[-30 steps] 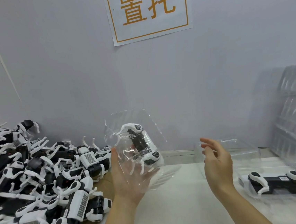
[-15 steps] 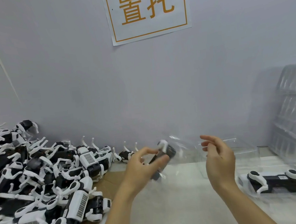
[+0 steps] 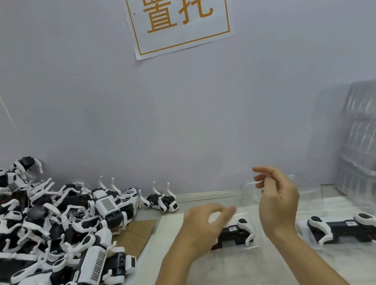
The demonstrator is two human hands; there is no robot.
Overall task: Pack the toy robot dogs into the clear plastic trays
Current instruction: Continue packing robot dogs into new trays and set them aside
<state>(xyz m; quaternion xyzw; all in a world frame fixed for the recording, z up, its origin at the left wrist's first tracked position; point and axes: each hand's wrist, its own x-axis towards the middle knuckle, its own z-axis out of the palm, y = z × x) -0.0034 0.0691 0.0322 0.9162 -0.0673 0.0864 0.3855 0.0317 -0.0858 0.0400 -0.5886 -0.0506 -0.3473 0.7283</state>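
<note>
A black-and-white toy robot dog (image 3: 238, 231) lies on its side in a clear plastic tray on the white table. My left hand (image 3: 203, 224) covers its left end, fingers curved over it; the hand is blurred. My right hand (image 3: 277, 202) hovers above and to the right of that dog, fingers loosely curled, holding nothing. A second packed dog (image 3: 342, 228) lies in its tray further right. An empty clear tray (image 3: 308, 187) sits behind my right hand.
A big pile of loose toy dogs (image 3: 52, 224) fills the left side, partly on brown cardboard (image 3: 136, 233). One dog (image 3: 164, 201) stands alone by the wall. A tall stack of clear trays (image 3: 373, 147) leans at the right. A paper sign (image 3: 179, 14) hangs on the wall.
My left hand has brought the dog in its tray down from chest height and laid it flat on the table. My right hand has barely moved.
</note>
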